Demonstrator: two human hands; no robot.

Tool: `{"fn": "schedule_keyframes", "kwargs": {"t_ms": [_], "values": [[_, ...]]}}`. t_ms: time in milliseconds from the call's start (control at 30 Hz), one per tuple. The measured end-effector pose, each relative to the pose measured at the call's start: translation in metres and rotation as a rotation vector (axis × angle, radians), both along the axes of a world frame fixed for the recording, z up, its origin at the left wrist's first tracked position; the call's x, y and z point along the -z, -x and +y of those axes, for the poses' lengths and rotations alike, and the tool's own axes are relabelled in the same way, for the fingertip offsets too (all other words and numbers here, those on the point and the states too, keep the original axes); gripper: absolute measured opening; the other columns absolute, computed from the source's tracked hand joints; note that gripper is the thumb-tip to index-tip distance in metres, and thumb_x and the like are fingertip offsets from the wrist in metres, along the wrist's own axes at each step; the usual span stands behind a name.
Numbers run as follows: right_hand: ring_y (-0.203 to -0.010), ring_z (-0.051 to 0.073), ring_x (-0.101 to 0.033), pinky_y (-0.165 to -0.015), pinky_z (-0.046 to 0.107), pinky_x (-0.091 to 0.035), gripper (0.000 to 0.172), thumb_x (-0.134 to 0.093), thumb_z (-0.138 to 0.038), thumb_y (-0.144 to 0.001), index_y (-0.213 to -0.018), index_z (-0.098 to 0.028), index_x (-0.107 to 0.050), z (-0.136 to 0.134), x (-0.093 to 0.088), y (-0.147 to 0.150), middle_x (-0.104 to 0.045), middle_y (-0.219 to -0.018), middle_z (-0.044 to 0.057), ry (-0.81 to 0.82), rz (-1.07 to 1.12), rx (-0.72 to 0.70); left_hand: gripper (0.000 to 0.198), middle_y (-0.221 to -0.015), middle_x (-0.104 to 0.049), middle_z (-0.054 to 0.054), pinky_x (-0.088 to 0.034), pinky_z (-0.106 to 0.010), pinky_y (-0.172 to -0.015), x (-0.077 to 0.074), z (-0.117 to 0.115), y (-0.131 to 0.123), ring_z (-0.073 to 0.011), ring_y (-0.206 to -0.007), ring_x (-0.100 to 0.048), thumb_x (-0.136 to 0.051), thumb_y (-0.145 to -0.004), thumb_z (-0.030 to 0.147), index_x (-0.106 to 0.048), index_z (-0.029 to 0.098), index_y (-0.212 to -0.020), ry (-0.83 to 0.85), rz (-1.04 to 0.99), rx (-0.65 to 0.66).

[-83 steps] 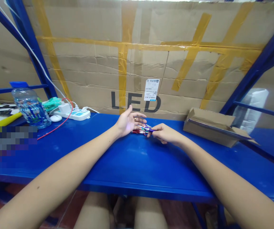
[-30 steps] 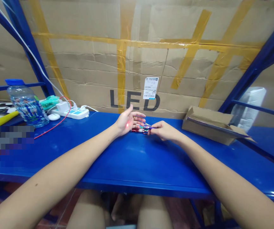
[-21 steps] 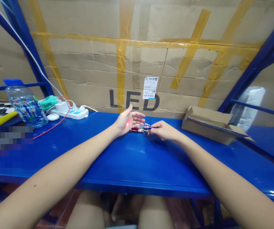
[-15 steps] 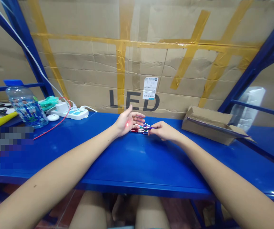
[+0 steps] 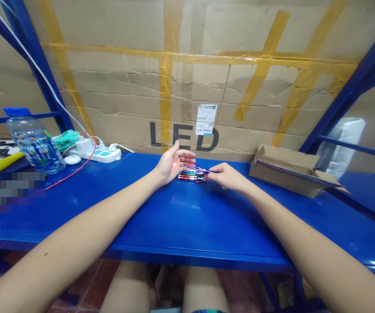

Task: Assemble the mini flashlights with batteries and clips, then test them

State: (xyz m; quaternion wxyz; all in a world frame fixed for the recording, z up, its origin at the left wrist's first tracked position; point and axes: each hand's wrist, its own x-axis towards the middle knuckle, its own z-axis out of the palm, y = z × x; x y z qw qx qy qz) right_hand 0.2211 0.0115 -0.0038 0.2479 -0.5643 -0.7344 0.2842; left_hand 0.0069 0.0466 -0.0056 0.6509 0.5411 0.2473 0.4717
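Note:
Several small shiny metal pen-like lights with clips, red, green and blue among them, lie side by side on the blue table. Over their left end my left hand is held on edge, palm turned right, thumb up and fingers stretched, gripping nothing. A red light spot glows on that palm. My right hand pinches a slim purple laser pointer between thumb and fingers, just right of the row, aimed toward the left palm. Fingers hide part of the pointer.
At the right stands an opened cardboard box. On the left are a water bottle with a blue cap, a white power strip, a round white item and a red cable. A large taped carton backs the table.
My left hand has shifted slightly left, showing more of the row of small lights. The red spot stays on its palm. My right hand keeps its pinch, having moved only a little.

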Motion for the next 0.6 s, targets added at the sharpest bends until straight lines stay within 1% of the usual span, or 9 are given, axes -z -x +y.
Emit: {"fn": "schedule_keyframes", "kwargs": {"t_ms": [100, 200, 267, 367, 433, 467, 533, 600], "values": [[-0.05, 0.009, -0.035, -0.049, 0.026, -0.024, 0.026, -0.057, -0.037, -0.078, -0.075, -0.015, -0.07, 0.003, 0.003, -0.001, -0.046, -0.055, -0.003, -0.06, -0.03, -0.034, 0.06, -0.083, -0.071, -0.011, -0.047, -0.031, -0.072, 0.002, 0.003, -0.001, -0.0201, -0.081, -0.065, -0.042, -0.091, 0.065, -0.072, 0.014, -0.081, -0.031, 0.018, -0.079], [-0.057, 0.011, -0.042, -0.053, 0.026, -0.03, 0.021, -0.056, -0.034, -0.079, -0.074, -0.016, -0.064, 0.005, 0.004, -0.001, -0.054, -0.063, -0.001, -0.11, -0.004, -0.024, 0.045, -0.078, -0.069, -0.009, -0.045, -0.027, -0.068, 0.004, 0.008, -0.002, -0.0165, -0.075, -0.063, -0.05, -0.093, 0.05, -0.07, 0.014, -0.076, -0.071, 0.075, -0.25], [-0.056, 0.011, -0.043, -0.053, 0.025, -0.031, 0.015, -0.054, -0.031, -0.079, -0.074, -0.017, -0.058, 0.006, 0.005, -0.001, -0.053, -0.062, -0.001, -0.117, 0.052, 0.02, 0.037, -0.075, -0.067, -0.008, -0.043, -0.025, -0.064, 0.006, 0.012, -0.001, -0.0151, -0.072, -0.062, -0.052, -0.094, 0.041, -0.068, 0.014, -0.074, -0.084, 0.103, -0.36], [-0.051, 0.011, -0.041, -0.051, 0.025, -0.031, 0.009, -0.053, -0.028, -0.079, -0.077, -0.019, -0.051, 0.013, 0.01, -0.006, -0.05, -0.058, -0.003, -0.094, 0.144, 0.061, 0.035, -0.073, -0.066, -0.007, -0.042, -0.024, -0.06, 0.008, 0.018, 0.002, -0.0142, -0.069, -0.062, -0.051, -0.095, 0.036, -0.067, 0.014, -0.073, -0.078, 0.11, -0.458], [-0.05, 0.011, -0.042, -0.05, 0.025, -0.031, 0.011, -0.055, -0.03, -0.079, -0.081, -0.02, -0.05, 0.024, 0.018, -0.012, -0.051, -0.058, -0.003, -0.086, 0.177, 0.064, 0.034, -0.072, -0.066, -0.007, -0.041, -0.024, -0.058, 0.009, 0.022, 0.005, -0.0134, -0.066, -0.062, -0.05, -0.095, 0.035, -0.065, 0.015, -0.072, -0.073, 0.12, -0.496], [-0.052, 0.012, -0.044, -0.051, 0.025, -0.033, 0.012, -0.055, -0.031, -0.08, -0.082, -0.02, -0.051, 0.031, 0.023, -0.016, -0.053, -0.06, -0.003, -0.11, 0.18, 0.066, 0.034, -0.071, -0.065, -0.006, -0.041, -0.023, -0.057, 0.009, 0.024, 0.006, -0.013, -0.065, -0.061, -0.05, -0.095, 0.034, -0.065, 0.015, -0.071, -0.07, 0.131, -0.512], [-0.058, 0.014, -0.051, -0.057, 0.027, -0.038, 0.013, -0.057, -0.031, -0.079, -0.08, -0.019, -0.055, 0.047, 0.034, -0.022, -0.058, -0.064, 0.0, -0.199, 0.162, 0.09, 0.033, -0.07, -0.065, -0.006, -0.04, -0.022, -0.056, 0.011, 0.028, 0.009, -0.0122, -0.062, -0.06, -0.05, -0.095, 0.031, -0.064, 0.015, -0.07, -0.059, 0.163, -0.548], [-0.065, 0.017, -0.056, -0.062, 0.029, -0.042, 0.014, -0.058, -0.031, -0.079, -0.081, -0.018, -0.06, 0.064, 0.042, -0.025, -0.064, -0.071, 0.003, -0.332, 0.119, 0.146, 0.032, -0.069, -0.064, -0.005, -0.039, -0.022, -0.054, 0.013, 0.032, 0.013, -0.0114, -0.061, -0.059, -0.049, -0.095, 0.028, -0.063, 0.015, -0.07, -0.038, 0.189, -0.581]]}}
